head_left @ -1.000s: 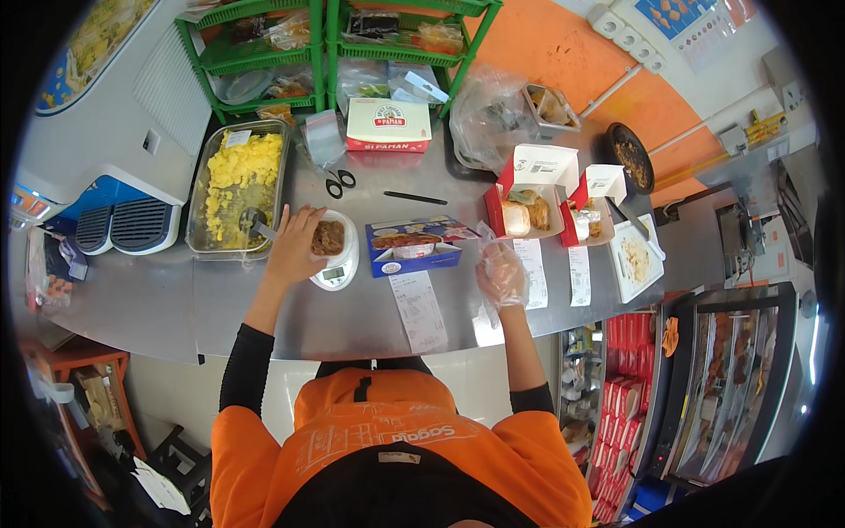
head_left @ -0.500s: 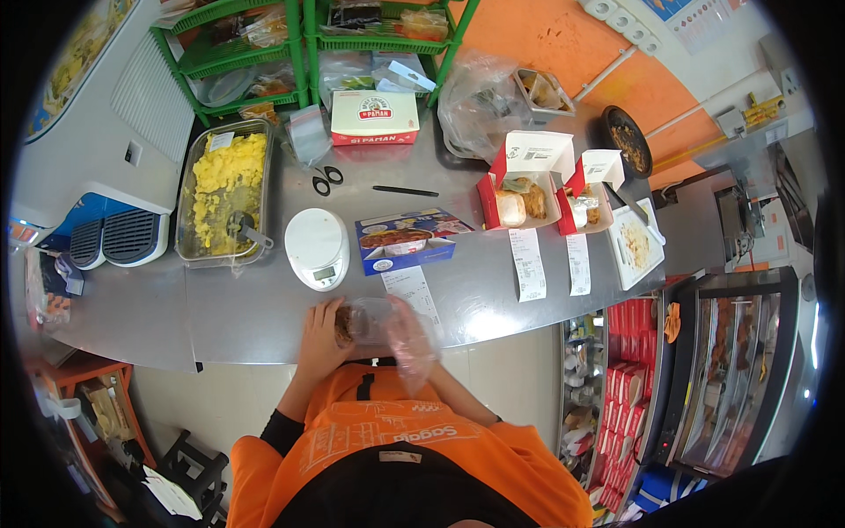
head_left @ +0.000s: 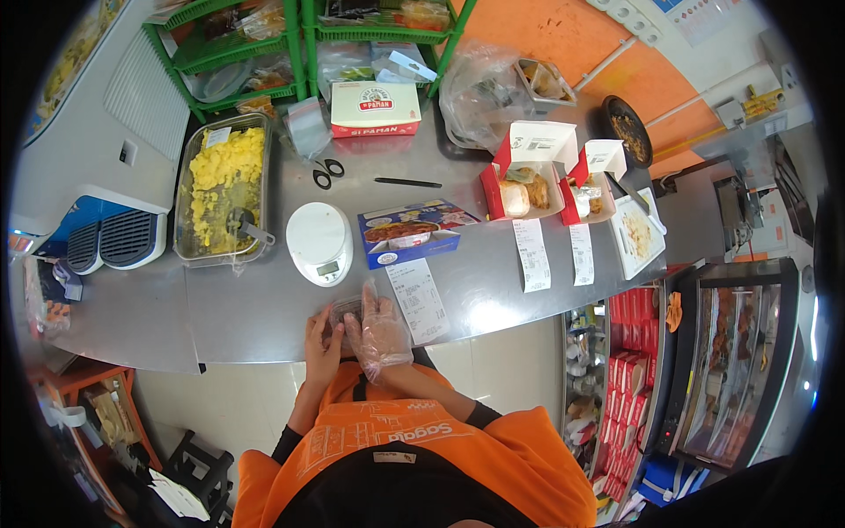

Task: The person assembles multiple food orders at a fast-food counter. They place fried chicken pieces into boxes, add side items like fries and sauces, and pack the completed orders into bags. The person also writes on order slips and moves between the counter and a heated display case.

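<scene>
At the near table edge sits a small clear plastic container (head_left: 345, 308) with something dark brown inside, largely covered by my hands. My bare left hand (head_left: 322, 343) wraps its left side, fingers curled against it. Over its right part lies my right hand (head_left: 380, 330) in a clear plastic glove, fingers stretched out. Just beyond stand a white kitchen scale (head_left: 319, 238) and a blue cardboard box (head_left: 409, 251), its flap raised. A printed receipt (head_left: 417, 301) lies right of my gloved hand.
A tray of yellow scrambled food (head_left: 231, 167) stands left. Scissors (head_left: 327, 173) and a black pen (head_left: 407, 182) lie farther back. Open red-and-white meal boxes (head_left: 570, 195) hold food at right, beside a cutting board (head_left: 635, 233). A closed carton (head_left: 376, 107) stands before green racks (head_left: 378, 37).
My gloved right hand, blurred before with loose clear plastic around it, now rests over the container. My left hand has shifted slightly down while staying at the container's side.
</scene>
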The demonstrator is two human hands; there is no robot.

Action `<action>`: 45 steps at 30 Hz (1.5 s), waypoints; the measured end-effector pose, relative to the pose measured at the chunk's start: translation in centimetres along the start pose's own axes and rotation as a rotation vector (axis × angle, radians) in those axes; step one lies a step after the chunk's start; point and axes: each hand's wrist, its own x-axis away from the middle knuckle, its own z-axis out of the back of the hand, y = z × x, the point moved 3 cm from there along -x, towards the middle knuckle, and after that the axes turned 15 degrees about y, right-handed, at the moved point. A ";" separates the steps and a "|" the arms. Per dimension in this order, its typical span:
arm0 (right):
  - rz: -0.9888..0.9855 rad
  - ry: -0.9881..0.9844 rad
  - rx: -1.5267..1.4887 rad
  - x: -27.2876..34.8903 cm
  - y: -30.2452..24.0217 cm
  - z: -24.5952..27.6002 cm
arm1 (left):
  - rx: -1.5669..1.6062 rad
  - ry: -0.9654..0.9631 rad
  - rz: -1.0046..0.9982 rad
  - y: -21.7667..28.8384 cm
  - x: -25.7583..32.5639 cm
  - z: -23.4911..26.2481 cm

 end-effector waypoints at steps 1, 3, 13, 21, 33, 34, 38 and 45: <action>-0.006 0.015 -0.008 0.0 0.0 -0.2 | -0.025 -0.005 -0.031 0.0 -0.1 0.0; 0.068 0.137 -0.026 0.1 0.3 -1.1 | -0.075 -0.015 -0.094 0.1 -0.4 0.2; 0.206 0.124 0.077 -1.3 -0.6 -1.1 | -0.146 -0.048 -0.176 1.3 -2.0 0.0; 0.341 0.250 0.076 -2.4 0.6 -2.7 | -0.239 -0.099 -0.099 1.9 -2.4 -0.3; 0.475 0.099 -0.028 -2.5 0.8 -4.0 | -0.470 0.000 -0.198 -0.5 -1.4 -1.6; 0.473 0.082 -0.018 -2.7 0.7 -3.9 | -0.486 -0.016 -0.184 -0.6 -1.4 -1.6; 0.373 0.156 0.018 -1.8 -0.8 -1.7 | -0.415 0.001 -0.189 -0.7 -1.4 -1.2; 0.277 0.018 0.218 0.4 -1.4 -1.3 | -0.153 -0.109 0.019 -0.3 -3.2 1.4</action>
